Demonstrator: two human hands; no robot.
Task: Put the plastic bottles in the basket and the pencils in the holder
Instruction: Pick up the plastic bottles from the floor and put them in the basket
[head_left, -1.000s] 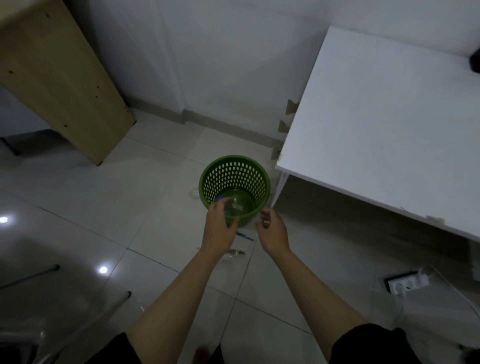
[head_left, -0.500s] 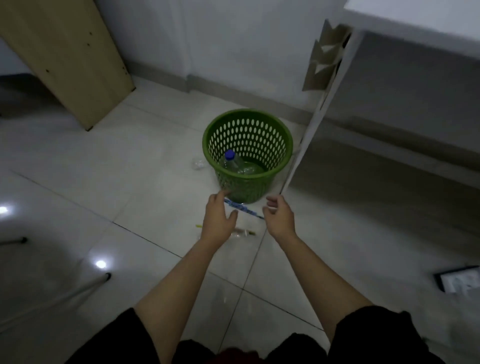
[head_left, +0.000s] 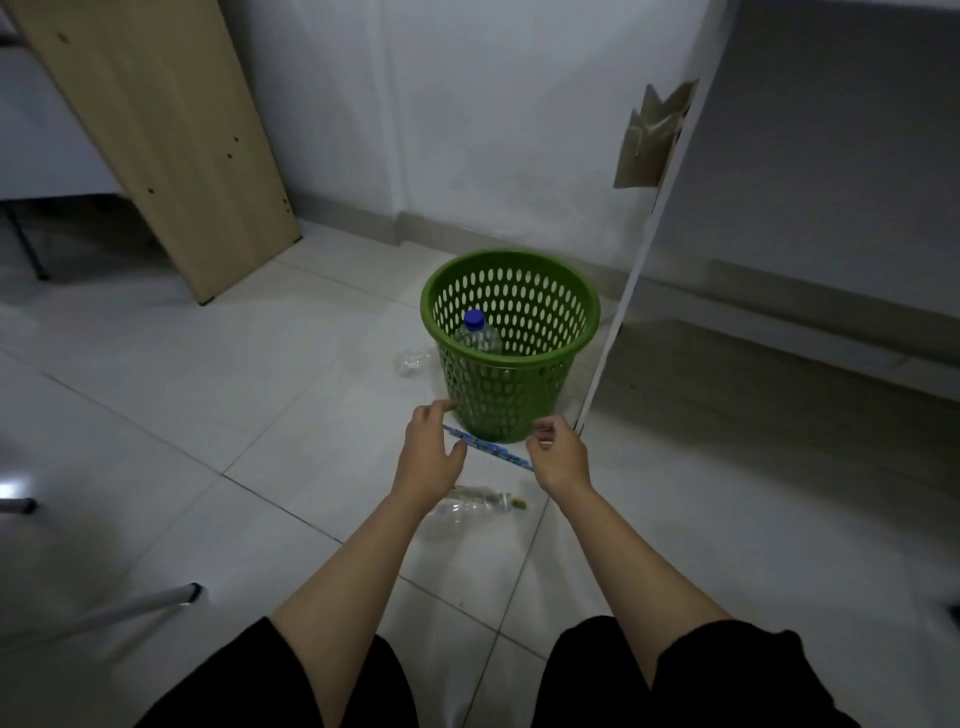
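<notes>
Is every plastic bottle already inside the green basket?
No: one blue-capped bottle stands in the green basket, but a clear bottle lies on the floor tiles below the hands.

Tiled floor (head_left: 208, 415) — green basket (head_left: 511, 395), 2 clear bottles (head_left: 475, 506), blue pencil (head_left: 491, 449)

I see pale glossy floor tiles (head_left: 171, 415) spread out below me, with a light wooden panel (head_left: 156, 135) leaning at far left. A white table leg (head_left: 618, 332) slants on the right, and a metal chair leg (head_left: 130, 605) lies near left.
</notes>
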